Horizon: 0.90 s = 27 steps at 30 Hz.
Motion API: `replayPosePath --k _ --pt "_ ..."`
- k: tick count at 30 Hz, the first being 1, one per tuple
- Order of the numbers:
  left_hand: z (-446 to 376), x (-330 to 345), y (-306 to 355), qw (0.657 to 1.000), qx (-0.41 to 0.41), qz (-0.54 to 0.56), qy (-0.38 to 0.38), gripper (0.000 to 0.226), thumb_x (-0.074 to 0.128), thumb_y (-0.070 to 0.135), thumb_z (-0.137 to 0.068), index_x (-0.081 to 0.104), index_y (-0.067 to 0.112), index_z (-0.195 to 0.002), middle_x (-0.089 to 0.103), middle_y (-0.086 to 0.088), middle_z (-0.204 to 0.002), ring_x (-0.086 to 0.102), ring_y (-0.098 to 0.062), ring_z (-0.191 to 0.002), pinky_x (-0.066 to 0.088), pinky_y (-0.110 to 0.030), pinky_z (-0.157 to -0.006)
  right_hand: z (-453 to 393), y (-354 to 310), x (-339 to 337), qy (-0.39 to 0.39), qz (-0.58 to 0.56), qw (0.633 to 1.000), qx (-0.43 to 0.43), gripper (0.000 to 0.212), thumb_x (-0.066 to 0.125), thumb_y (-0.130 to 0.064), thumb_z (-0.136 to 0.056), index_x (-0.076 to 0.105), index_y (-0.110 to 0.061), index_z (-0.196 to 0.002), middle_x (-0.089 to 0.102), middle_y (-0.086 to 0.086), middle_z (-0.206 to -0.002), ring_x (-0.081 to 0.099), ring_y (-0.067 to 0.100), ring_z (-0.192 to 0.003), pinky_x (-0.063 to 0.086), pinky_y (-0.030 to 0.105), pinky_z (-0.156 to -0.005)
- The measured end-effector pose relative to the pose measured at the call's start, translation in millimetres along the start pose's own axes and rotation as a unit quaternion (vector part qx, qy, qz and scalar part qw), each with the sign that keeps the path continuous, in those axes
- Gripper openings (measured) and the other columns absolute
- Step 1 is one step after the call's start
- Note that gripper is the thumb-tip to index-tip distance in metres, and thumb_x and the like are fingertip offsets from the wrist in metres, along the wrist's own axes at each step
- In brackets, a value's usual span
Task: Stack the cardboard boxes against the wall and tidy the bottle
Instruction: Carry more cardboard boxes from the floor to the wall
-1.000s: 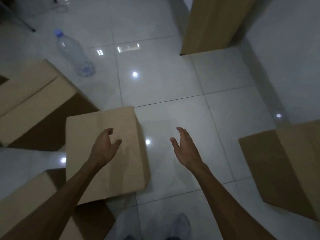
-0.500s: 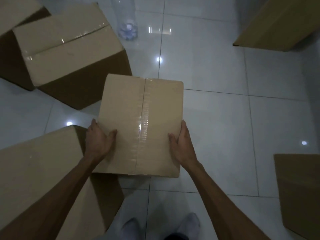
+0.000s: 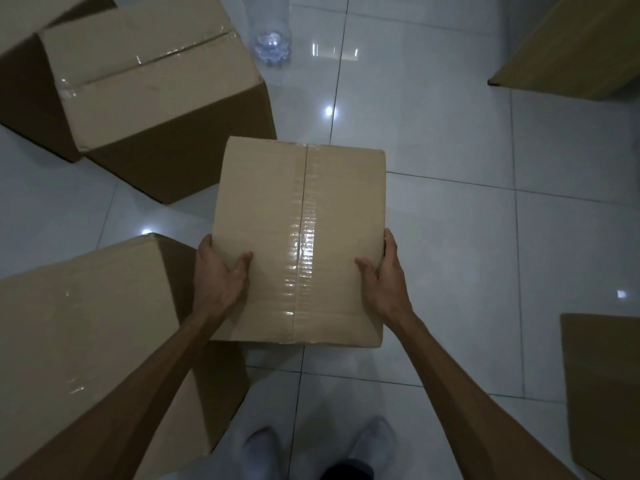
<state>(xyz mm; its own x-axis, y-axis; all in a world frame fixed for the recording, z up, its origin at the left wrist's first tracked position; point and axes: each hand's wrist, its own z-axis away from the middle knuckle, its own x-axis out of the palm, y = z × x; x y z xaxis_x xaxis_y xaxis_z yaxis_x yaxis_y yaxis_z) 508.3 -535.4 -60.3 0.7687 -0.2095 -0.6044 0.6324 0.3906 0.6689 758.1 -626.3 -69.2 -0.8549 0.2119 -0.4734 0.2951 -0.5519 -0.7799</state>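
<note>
A small taped cardboard box (image 3: 301, 216) is in the middle of the view, held between both hands. My left hand (image 3: 220, 277) grips its left side with the thumb on top. My right hand (image 3: 384, 280) grips its right side the same way. A clear plastic bottle (image 3: 273, 46) lies on the tiled floor at the top; only its base end shows. A larger taped box (image 3: 156, 91) sits at the upper left, and another large box (image 3: 79, 334) at the lower left under my left forearm.
A further box (image 3: 602, 393) sits at the right edge. A tan panel or box (image 3: 571, 53) stands at the upper right by the wall. Another box corner (image 3: 24, 84) shows at the far left. My feet (image 3: 318, 448) are on the glossy white tiles (image 3: 467, 265).
My hands went from hovering open above the small box to gripping its two sides. The box now looks larger and nearer, and the view has swung left.
</note>
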Motion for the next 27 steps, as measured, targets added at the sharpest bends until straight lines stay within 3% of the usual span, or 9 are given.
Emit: replayPosePath --k 9,15,21,27 --pt "16.4 44.2 22.3 0.996 -0.062 0.042 0.052 0.081 0.075 0.034 -0.083 0.031 0.007 -0.145 0.044 -0.013 -0.144 0.047 -0.032 -0.130 0.041 -0.049 -0.108 -38.7 1.9 -41.6 -0.004 0.036 0.999 0.011 0.068 0.053 -0.031 -0.098 0.016 -0.015 -0.153 0.039 0.006 -0.152 0.042 0.024 -0.136 0.036 0.044 -0.113" --pt "25.0 71.5 38.4 0.992 -0.084 0.049 0.081 0.078 0.075 0.030 -0.083 0.033 0.005 -0.143 0.046 -0.015 -0.141 0.048 -0.033 -0.128 0.041 -0.047 -0.108 -52.6 3.3 -62.8 0.007 0.052 0.999 0.007 0.067 0.053 -0.027 -0.098 0.018 -0.012 -0.153 0.036 0.008 -0.154 0.037 0.025 -0.139 0.032 0.042 -0.115" --pt "38.4 93.6 53.4 0.992 -0.099 0.032 0.074 0.081 0.075 0.032 -0.082 0.032 0.001 -0.142 0.046 -0.020 -0.141 0.048 -0.037 -0.126 0.041 -0.047 -0.107 -43.1 12.8 -85.4 0.018 0.094 0.995 -0.009 0.071 0.055 -0.022 -0.098 0.012 -0.010 -0.154 0.022 0.008 -0.159 0.022 0.021 -0.146 0.018 0.026 -0.115" --pt "29.8 85.1 55.3 0.993 -0.115 -0.020 0.014 0.086 0.078 0.038 -0.079 0.031 -0.003 -0.139 0.047 -0.025 -0.139 0.050 -0.043 -0.124 0.044 -0.051 -0.102 -17.7 23.5 -88.4 0.014 0.106 0.994 0.006 0.075 0.057 -0.021 -0.096 0.010 -0.011 -0.154 0.018 0.010 -0.160 0.021 0.024 -0.146 0.022 0.035 -0.118"
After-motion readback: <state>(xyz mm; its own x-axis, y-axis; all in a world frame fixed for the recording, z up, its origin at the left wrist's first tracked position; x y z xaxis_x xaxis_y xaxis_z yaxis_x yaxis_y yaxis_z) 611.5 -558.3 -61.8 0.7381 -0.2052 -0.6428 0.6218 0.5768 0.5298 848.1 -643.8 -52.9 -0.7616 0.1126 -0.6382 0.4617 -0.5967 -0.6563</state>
